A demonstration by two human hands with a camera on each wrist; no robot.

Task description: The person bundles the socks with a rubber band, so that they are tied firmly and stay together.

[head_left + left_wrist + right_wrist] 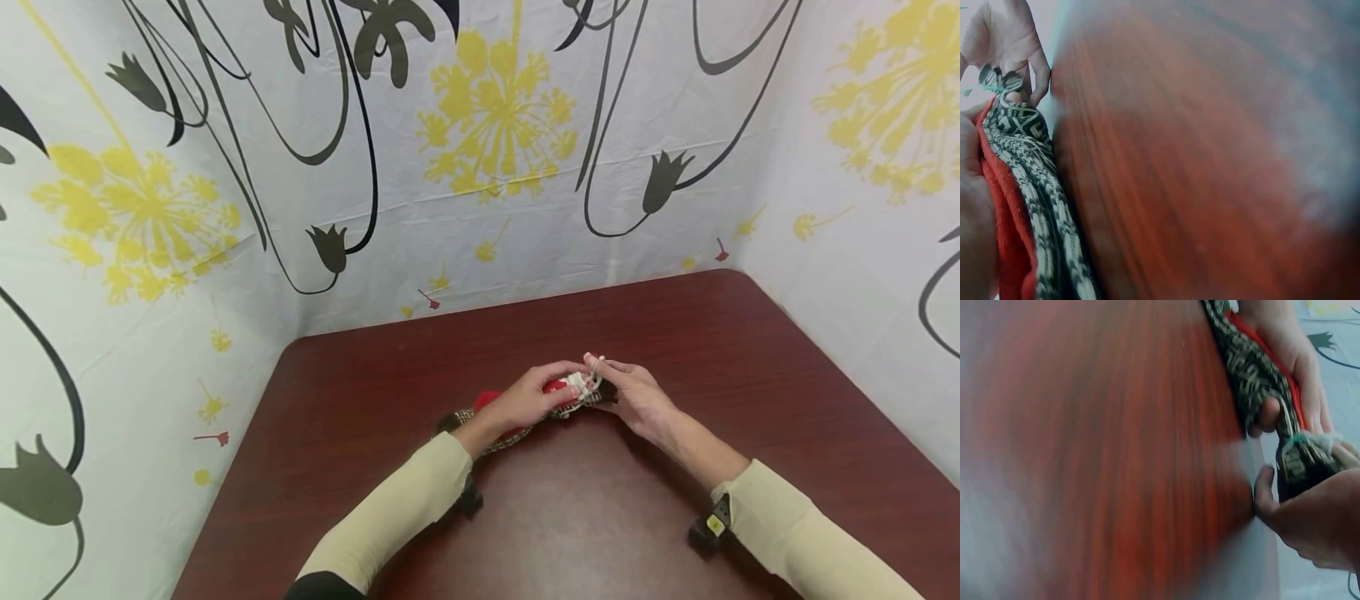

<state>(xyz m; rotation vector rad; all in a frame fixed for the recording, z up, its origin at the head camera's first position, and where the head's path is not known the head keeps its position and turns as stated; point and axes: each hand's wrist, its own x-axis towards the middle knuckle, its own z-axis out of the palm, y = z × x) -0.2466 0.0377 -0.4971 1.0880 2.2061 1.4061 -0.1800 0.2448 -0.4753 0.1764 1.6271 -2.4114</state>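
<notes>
A long patterned knitted cloth, dark and white outside with red along one side, lies between both hands above the table. My left hand grips it near its narrow end, its thumb over the white and red part. A pale string with a green strand is wound round the neck of that end, beyond which the dark tip flares out. My right hand is at this tied end and pinches the string with its fingertips. In the left wrist view the patterned side shows beside the red side.
The dark red-brown table has rounded far corners. White sheeting with yellow and grey flower prints stands behind and at both sides. A small black device is strapped at the right wrist, another at the left.
</notes>
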